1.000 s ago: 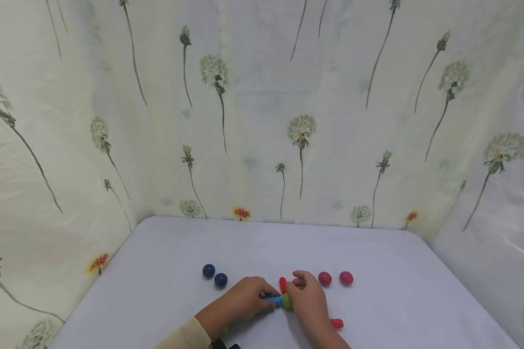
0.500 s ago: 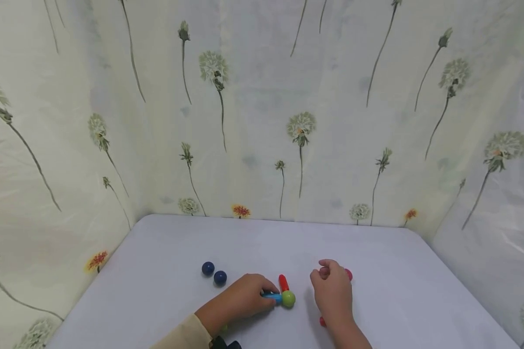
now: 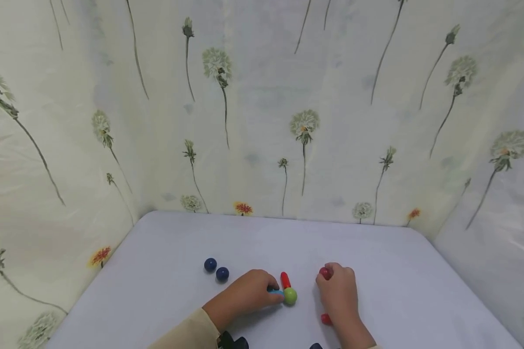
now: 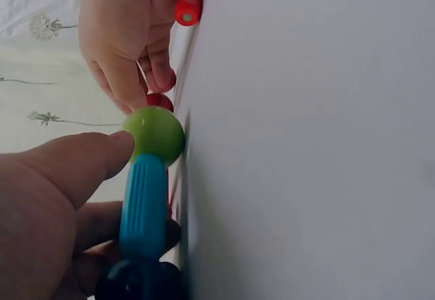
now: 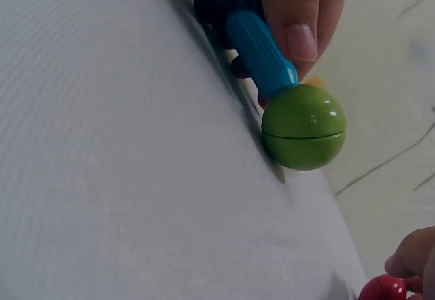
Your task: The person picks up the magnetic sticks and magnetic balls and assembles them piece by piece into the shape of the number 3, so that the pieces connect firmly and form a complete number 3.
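My left hand (image 3: pixel 251 293) holds a ridged light-blue rod (image 4: pixel 144 205) between thumb and fingers. One end of the rod meets a shiny green ball (image 3: pixel 290 296), and a dark blue ball (image 4: pixel 139 281) is at its other end. From the green ball a red rod (image 3: pixel 286 280) points away toward the back of the table. To the right, my right hand (image 3: pixel 341 291) pinches a glossy red ball (image 3: pixel 325 273) with thumb and fingertips, low over the table. A second red rod (image 3: pixel 326 319) is partly covered by the right wrist.
Two dark blue balls, the nearer ball (image 3: pixel 222 274) and the farther ball (image 3: pixel 210 264), sit left of the hands on the white table (image 3: pixel 179 242). A dandelion-patterned curtain (image 3: pixel 253 121) stands behind the table and along both sides.
My right hand has left the green ball, moved right and closed its fingertips on a red ball. My left hand stays at the blue rod. The other red ball is now hidden in the head view.
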The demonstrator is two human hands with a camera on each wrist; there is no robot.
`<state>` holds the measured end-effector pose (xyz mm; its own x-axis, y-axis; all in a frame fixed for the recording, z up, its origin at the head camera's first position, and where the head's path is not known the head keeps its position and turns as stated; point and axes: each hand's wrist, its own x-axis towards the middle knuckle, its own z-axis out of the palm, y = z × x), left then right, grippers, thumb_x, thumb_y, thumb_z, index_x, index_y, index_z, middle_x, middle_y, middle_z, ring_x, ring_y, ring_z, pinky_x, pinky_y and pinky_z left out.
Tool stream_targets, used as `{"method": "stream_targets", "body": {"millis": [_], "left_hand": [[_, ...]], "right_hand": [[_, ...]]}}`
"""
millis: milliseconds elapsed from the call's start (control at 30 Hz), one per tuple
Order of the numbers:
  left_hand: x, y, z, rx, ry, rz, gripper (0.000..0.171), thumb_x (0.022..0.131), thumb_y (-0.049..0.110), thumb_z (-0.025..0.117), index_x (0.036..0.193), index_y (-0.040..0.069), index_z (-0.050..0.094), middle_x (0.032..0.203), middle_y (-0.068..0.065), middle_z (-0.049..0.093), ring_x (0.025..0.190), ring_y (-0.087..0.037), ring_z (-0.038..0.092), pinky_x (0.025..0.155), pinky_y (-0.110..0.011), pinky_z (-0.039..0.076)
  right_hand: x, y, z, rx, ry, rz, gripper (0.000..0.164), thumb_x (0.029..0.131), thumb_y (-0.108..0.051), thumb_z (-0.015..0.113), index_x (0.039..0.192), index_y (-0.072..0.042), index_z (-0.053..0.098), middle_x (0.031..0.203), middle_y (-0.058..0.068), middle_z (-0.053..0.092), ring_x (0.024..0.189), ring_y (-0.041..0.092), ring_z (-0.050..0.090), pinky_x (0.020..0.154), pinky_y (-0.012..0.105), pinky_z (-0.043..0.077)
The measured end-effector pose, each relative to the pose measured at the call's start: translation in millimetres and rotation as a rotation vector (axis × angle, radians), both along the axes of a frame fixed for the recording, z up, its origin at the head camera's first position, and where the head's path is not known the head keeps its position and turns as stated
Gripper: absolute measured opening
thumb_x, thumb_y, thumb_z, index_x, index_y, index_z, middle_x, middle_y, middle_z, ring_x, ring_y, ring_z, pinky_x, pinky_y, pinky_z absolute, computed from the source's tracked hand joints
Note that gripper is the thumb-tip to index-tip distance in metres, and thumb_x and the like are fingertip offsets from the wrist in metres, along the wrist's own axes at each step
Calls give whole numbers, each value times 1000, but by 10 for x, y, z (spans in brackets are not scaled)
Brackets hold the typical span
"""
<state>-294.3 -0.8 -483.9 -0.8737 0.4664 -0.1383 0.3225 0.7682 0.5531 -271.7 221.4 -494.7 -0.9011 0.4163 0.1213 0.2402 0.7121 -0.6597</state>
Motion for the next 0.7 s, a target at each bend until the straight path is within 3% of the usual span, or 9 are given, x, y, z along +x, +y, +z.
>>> {"method": "stream_targets", "body": {"millis": [200,433,700], "left_hand": [[-8,164,26,-66,1,52,42,85,58,81,93,17,80,77,8,65,76,-14,58,74,-35,52],[-19,254,-13,-58,-19,103,43,82,56,85,98,16,80,82,7,65,80,-14,56,83,-39,55],[-18,262,-36,-32,-1,83,41,82,53,87,100,17,80,86,8,68,83,-14,57,89,-41,55]], "right_hand": [[-21,-1,-7,-9,-35,12,45,95,-14,67,136,3,58,124,27,50,112,38,56,99,56,54],[-31,13,-27,-37,-45,16,45,94,-13,70,134,0,55,124,26,52,112,38,57,99,57,55],[-34,34,-30,-41,-68,29,46,93,-14,74,131,0,54,120,24,60,108,37,60,96,57,56]]}}
